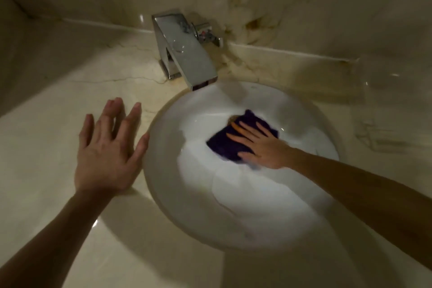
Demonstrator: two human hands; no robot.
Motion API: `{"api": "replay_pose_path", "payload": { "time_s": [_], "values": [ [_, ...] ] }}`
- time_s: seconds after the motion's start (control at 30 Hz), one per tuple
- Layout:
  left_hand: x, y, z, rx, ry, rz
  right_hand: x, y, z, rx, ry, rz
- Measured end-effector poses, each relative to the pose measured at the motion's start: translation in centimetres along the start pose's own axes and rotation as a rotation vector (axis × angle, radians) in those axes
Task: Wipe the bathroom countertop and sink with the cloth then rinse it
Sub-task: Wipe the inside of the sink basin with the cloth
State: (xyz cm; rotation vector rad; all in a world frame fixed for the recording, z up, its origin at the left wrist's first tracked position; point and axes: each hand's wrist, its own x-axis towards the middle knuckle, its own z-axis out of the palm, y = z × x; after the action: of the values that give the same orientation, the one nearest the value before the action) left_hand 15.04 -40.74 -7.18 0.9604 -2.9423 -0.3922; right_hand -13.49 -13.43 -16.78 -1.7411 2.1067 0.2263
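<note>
A dark purple cloth (224,142) lies folded in the white oval sink (187,206), near the drain. My right hand (261,145) lies flat on the cloth with fingers spread, pressing it against the basin; the hand and cloth are slightly blurred. My left hand (107,149) rests open, palm down, on the beige marble countertop (58,105) just left of the sink rim, its thumb touching the rim. No water runs from the faucet.
A square chrome faucet (187,54) with a side lever stands behind the sink, its spout over the basin's far edge. A marble backsplash with brown stains (257,28) runs along the back. The countertop continues to the right of the sink (374,135).
</note>
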Motion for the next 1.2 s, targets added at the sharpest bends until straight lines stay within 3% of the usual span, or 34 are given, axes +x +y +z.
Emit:
{"api": "replay_pose_path", "payload": {
  "time_s": [0.1,0.23,0.3,0.4,0.47,0.63,0.7,0.77,0.83,0.9,1.1,1.2],
  "values": [
    [0.1,0.1,-0.1,-0.015,0.005,0.002,-7.4,2.9,0.6,0.005,-0.137,0.043],
    [0.2,0.1,-0.3,-0.015,-0.016,0.002,-11.4,0.7,-0.9,0.071,-0.428,0.079],
    [0.1,0.0,-0.1,-0.001,-0.025,0.002,-12.1,-2.0,-1.1,0.235,-0.570,0.087],
    [0.3,0.0,-0.1,-0.005,-0.022,-0.006,-12.0,-7.1,-0.9,0.471,-0.628,0.060],
    [0.3,0.0,-0.1,-0.003,-0.022,-0.009,-10.3,-11.6,-0.4,0.587,-0.539,0.009],
    [0.2,0.0,-0.1,0.020,-0.022,-0.001,1.1,-20.5,-1.8,0.811,0.011,-0.053],
    [0.2,-0.1,0.0,0.035,-0.022,0.001,5.8,-19.4,-1.1,0.661,0.170,-0.046],
    [0.4,-0.1,0.2,0.050,-0.025,-0.010,8.8,-15.9,-0.1,0.342,0.264,-0.099],
    [0.3,0.0,0.2,0.055,-0.019,-0.018,10.3,-11.4,0.1,-0.017,0.245,-0.241],
    [0.2,0.2,0.0,0.045,0.002,-0.024,10.2,-7.4,-0.1,-0.157,0.214,-0.254],
    [0.0,0.4,0.2,0.029,0.042,-0.022,1.1,2.9,1.0,-0.102,0.158,0.028],
    [0.2,0.2,0.4,0.026,0.037,-0.028,-6.2,4.2,1.5,-0.065,0.000,0.048]
  ]
}}
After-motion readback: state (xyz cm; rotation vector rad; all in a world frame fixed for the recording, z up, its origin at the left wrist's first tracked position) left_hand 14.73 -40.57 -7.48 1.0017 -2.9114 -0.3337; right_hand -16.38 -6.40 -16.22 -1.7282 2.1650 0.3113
